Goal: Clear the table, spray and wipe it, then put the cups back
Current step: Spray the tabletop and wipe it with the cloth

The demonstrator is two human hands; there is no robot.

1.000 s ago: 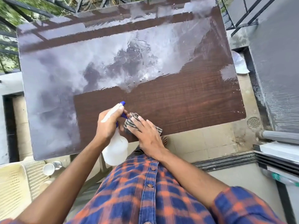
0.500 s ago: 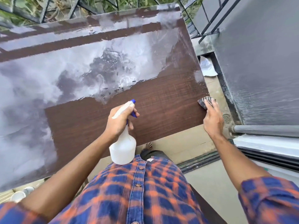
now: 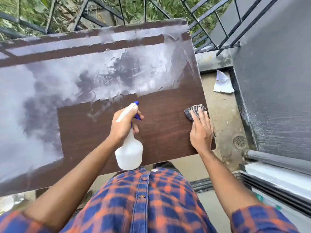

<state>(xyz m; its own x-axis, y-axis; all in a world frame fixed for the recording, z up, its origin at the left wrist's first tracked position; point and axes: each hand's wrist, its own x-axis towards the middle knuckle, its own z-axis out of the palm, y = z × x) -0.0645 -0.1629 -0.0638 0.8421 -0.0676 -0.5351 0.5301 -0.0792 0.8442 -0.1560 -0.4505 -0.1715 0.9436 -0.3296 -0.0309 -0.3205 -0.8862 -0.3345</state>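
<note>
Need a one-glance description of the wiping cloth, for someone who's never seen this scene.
Start at the big brown wood-grain table; go to its right edge, near the front corner. There the right hand presses flat on the cloth: a small crumpled rag, dark with pale stripes, unlike the plain white spray bottle.

Cloth [image 3: 193, 110] on table [image 3: 168, 132], right of bottle [image 3: 129, 152].

shirt [image 3: 143, 204]: blue-orange plaid | front buttons: brown | sleeves: pushed up, forearms bare
</note>
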